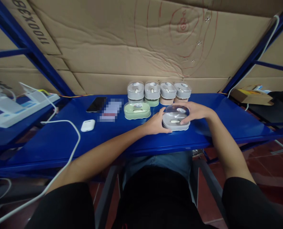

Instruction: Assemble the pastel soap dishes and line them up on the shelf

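A grey oval container with a clear lid (176,119) rests on the blue table, held between both hands. My left hand (156,123) wraps round its left side, thumb and fingers apart around the edge. On its right side and top lies my right hand (193,111), gripping the lid and rim. Just to the left sits a green oval container (137,110) with a clear lid. Behind them stands a row of several stacked containers (152,92) with grey tops and green, grey or pinkish bases.
On the blue table (108,136) lie a black phone (96,104), a blurred paper (111,110) and a white earbud case (88,125). A white cable (77,133) crosses at left. Cardboard (103,38) stands behind; an open carton (251,96) is at right.
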{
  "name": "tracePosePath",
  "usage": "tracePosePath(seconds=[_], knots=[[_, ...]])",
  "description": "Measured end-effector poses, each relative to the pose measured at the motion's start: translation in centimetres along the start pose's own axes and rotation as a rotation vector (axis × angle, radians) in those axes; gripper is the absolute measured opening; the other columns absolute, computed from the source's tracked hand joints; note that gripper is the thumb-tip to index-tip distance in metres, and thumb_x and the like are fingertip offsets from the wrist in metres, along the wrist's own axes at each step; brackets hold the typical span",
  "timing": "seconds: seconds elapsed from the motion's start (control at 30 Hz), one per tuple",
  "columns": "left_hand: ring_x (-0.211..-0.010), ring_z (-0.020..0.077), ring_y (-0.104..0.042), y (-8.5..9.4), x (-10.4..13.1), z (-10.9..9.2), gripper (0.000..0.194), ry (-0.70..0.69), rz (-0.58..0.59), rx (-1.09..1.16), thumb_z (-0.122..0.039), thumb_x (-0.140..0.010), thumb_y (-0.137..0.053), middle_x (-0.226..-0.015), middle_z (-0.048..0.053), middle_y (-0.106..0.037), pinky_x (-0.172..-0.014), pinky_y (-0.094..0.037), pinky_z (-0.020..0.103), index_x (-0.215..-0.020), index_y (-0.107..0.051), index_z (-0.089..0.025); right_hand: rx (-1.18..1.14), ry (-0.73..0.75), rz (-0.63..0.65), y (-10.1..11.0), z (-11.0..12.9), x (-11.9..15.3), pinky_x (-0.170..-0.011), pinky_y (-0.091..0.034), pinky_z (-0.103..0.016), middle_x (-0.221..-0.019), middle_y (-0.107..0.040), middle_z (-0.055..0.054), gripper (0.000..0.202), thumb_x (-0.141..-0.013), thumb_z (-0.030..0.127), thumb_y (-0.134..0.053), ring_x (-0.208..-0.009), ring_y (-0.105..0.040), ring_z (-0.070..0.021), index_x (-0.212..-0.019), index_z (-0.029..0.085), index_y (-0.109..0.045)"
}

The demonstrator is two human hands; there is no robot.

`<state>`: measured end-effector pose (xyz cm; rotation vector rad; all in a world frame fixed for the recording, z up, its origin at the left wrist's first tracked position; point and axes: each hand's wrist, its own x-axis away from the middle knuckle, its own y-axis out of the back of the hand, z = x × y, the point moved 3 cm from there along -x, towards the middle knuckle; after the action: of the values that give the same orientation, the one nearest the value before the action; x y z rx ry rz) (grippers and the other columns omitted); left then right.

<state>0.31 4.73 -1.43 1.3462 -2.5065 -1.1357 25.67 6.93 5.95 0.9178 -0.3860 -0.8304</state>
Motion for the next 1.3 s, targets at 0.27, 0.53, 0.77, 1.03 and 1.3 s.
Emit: tracePosePath(seconds=[0.27,0.53,0.77,1.03,1.3], knots=[[-0.164,0.0521,-0.049,0.1,-0.1,0.5,0.14,0.058,-0.039,-0.023,-0.049,-0.071,-0.103,-0.178,0.034,-0.044,-0.13,-0.047,0.071,-0.179,-0.022,-0.015,0.048,0.117,0.04,-2.1,1.0,-1.0,-0.134,-0.045,-0.061,-0.171,-0.063,-0.003,0.112,-0.066,0.059,-0.102,-0.155,-0.061,-0.0412,-0.168,0.04,-0.06],[-0.158,0.0485,-0.056,0.2,-0.2,0.5,0.117,-0.024,-0.065,-0.073,-0.051,-0.073,-0.1,-0.168,0.03,-0.057,-0.125,-0.053,0.066,-0.169,-0.041,-0.015,0.081,0.167,0.047,-2.3,1.0,-0.9,-0.133,-0.046,-0.059,-0.172,-0.062,-0.001,0.112,-0.07,0.061,-0.101,-0.155,-0.06,-0.0414,-0.172,0.043,-0.055],[-0.153,0.0484,-0.06,0.4,0.0,0.1,0.107,-0.017,-0.072,-0.074,-0.047,-0.074,-0.097,-0.16,0.027,-0.063,-0.12,-0.056,0.067,-0.162,-0.045,-0.017,0.136,0.208,0.013,-2.8,0.8,-0.9,-0.13,-0.048,-0.06,-0.17,-0.063,-0.006,0.115,-0.074,0.059,-0.099,-0.151,-0.063,-0.0415,-0.175,0.04,-0.049],[-0.158,0.0447,-0.056,0.7,0.0,0.0,0.104,-0.051,-0.095,-0.053,-0.05,-0.079,-0.096,-0.168,0.026,-0.058,-0.129,-0.05,0.065,-0.164,-0.045,-0.017,0.125,0.214,0.001,-2.9,0.9,-1.0,-0.127,-0.05,-0.06,-0.166,-0.067,-0.007,0.114,-0.074,0.06,-0.099,-0.146,-0.066,-0.0411,-0.175,0.039,-0.051],[-0.154,0.045,-0.061,1.3,-0.1,-0.5,0.098,-0.062,-0.124,-0.011,-0.051,-0.081,-0.097,-0.165,0.023,-0.063,-0.126,-0.053,0.062,-0.161,-0.05,-0.018,0.081,0.196,-0.027,-2.9,-0.3,-1.2,-0.133,-0.046,-0.064,-0.172,-0.062,-0.007,0.118,-0.069,0.058,-0.104,-0.154,-0.061,-0.0437,-0.174,0.036,-0.054]])
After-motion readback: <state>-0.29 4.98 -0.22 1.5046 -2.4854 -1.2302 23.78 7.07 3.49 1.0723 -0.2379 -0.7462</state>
